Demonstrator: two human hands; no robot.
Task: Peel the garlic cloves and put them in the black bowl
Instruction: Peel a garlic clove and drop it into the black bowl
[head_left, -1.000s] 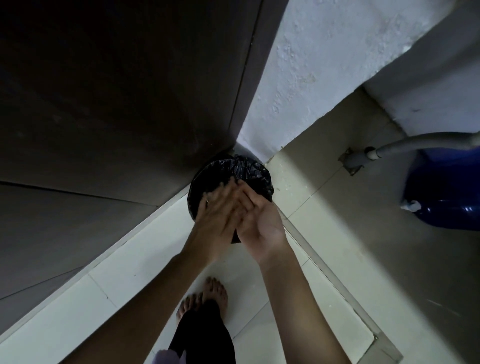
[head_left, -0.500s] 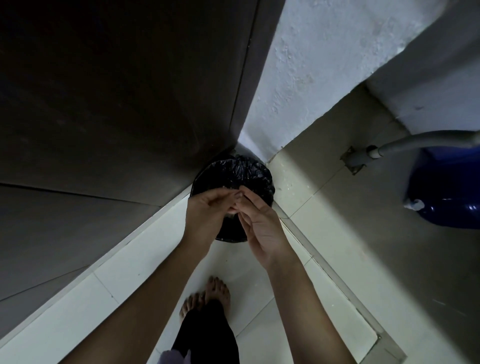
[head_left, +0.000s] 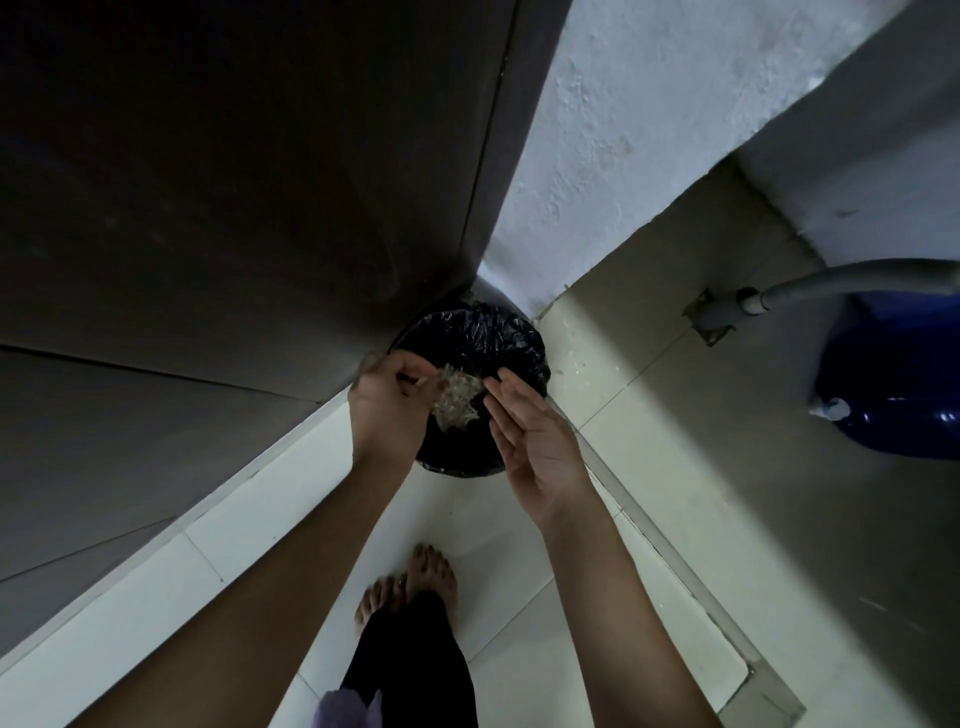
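Standing over a bin (head_left: 498, 332) lined with a black bag, a person holds both hands just above its near rim. The left hand (head_left: 387, 405) hangs over the bin's left edge with its fingers curled towards a pale clump of garlic skins (head_left: 457, 397). Whether it pinches the clump or only touches it, I cannot tell. The skins show against the bin's mouth, between the two hands. The right hand (head_left: 535, 447) is over the bin's right side, fingers straight and apart, palm turned to the skins, holding nothing. A bare foot (head_left: 415, 582) stands on the tiles near the bin. A blue drum (head_left: 893, 374) and a grey hose (head_left: 841, 280) are well right of the bin.
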